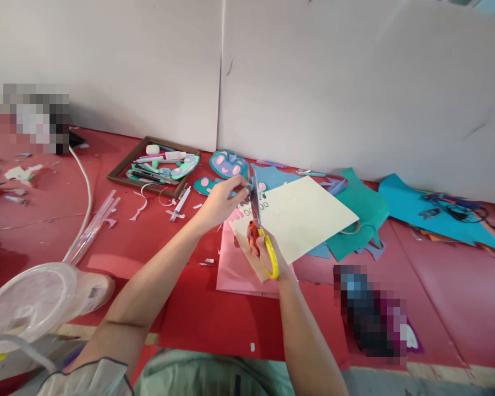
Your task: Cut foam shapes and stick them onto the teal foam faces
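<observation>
My right hand (265, 248) is closed around scissors (274, 265) with yellow and red handles. The blades point away from me, spread slightly apart. My left hand (225, 202) is bent in a pinch at the upper part of the blades. Whatever small piece its fingertips hold is too small to make out. Under the blades lies a cream sheet (307, 217), with small ovals drawn near its left corner. Beneath that sheet, a pink sheet (233, 272) rests on the red table (190, 308).
A brown tray (126, 177) of pens and cutters stands back left, beside decorated foam shapes (226, 164). Green (357, 209) and blue sheets (408, 201) lie to the right. A clear plastic tub (28, 302) sits front left, near clear sticks (94, 225). A white wall (313, 82) rises behind.
</observation>
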`<act>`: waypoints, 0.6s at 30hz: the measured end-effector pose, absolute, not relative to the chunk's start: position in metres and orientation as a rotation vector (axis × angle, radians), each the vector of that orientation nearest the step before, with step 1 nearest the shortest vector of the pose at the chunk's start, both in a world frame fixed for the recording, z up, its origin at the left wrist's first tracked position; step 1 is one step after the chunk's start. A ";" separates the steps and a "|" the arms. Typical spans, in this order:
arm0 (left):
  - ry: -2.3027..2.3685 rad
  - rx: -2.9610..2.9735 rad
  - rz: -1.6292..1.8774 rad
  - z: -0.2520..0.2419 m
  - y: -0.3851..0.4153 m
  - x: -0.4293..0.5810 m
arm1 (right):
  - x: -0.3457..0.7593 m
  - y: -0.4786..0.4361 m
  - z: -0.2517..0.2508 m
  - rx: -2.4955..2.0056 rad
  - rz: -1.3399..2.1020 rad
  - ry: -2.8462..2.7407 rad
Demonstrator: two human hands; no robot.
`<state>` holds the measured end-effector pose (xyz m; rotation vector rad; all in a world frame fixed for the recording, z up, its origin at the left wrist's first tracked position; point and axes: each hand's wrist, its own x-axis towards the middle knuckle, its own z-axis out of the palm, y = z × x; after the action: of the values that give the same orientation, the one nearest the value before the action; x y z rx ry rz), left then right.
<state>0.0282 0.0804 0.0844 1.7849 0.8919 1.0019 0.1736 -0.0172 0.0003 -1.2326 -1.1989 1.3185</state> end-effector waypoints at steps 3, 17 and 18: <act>0.887 1.801 0.963 0.086 0.082 0.025 | 0.173 -0.017 0.000 -1.150 1.330 -1.182; 0.993 1.874 0.838 0.091 0.088 0.015 | 0.180 -0.018 0.008 -1.145 1.320 -1.224; 0.992 1.867 0.848 0.090 0.087 0.016 | 0.180 -0.019 0.008 -1.148 1.308 -1.235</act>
<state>0.0159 0.0874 0.0904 1.8670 0.9923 0.8485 0.1796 -0.0185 0.0080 -1.1484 -1.2353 1.3080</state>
